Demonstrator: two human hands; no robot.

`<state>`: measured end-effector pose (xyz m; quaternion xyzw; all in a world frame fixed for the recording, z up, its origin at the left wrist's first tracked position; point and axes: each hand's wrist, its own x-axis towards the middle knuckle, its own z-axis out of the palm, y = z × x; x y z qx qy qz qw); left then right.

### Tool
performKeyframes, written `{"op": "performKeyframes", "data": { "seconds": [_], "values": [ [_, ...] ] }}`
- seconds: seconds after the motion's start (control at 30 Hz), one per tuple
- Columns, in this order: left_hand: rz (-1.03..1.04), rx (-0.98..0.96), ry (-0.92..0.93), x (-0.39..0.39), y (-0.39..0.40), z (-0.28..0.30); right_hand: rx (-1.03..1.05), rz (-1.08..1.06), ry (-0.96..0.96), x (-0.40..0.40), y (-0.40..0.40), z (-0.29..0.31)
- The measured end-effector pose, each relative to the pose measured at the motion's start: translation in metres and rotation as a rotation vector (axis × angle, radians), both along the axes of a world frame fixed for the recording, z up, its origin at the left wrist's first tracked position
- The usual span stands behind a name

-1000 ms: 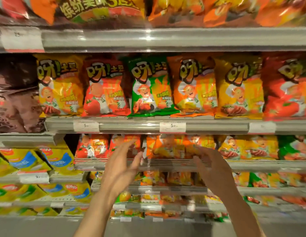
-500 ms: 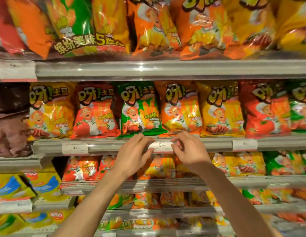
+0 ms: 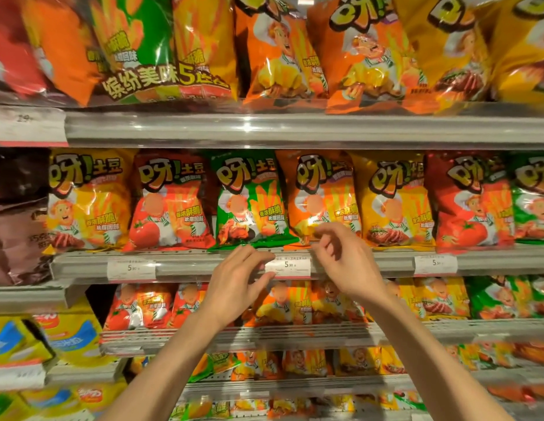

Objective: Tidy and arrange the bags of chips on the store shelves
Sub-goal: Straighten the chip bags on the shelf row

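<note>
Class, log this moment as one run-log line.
left hand: at price tag | right hand: pinching orange bag bottom edge | phase: straightening

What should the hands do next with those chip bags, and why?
Probably the right hand should take the bottom edge of the orange bag and push it back upright. Its fingertips are already at that bag's lower corner, and the green bag beside it juts over the shelf rail. The left hand sits by the price tag, holding nothing.

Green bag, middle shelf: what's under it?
The green bag stands on the shelf rail. Below hang a price tag and the left hand. Anything behind the bag is hidden.
</note>
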<state>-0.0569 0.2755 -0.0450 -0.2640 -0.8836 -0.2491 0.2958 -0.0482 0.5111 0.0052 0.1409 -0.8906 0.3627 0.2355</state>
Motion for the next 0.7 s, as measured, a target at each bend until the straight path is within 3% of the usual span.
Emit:
{"op": "performKeyframes", "data": {
  "seconds": [0.1,0.27,0.4,0.53,0.7],
  "values": [
    [0.002,0.012,-0.036,-0.001,0.0,0.002,-0.019,0.044,0.033,-0.014,-0.01,0.032],
    [-0.003,0.025,-0.082,0.0,0.0,0.005,0.1,0.169,-0.185,-0.052,-0.047,0.078],
    [-0.005,0.026,-0.104,0.0,-0.001,0.007,0.231,0.143,-0.339,-0.082,-0.071,0.095],
    [-0.002,0.03,-0.124,0.001,0.0,0.008,0.063,0.186,-0.412,-0.09,-0.082,0.097],
    [-0.008,0.048,-0.122,0.0,0.001,0.009,-0.081,0.169,-0.268,-0.088,-0.085,0.086]
  ]
}}
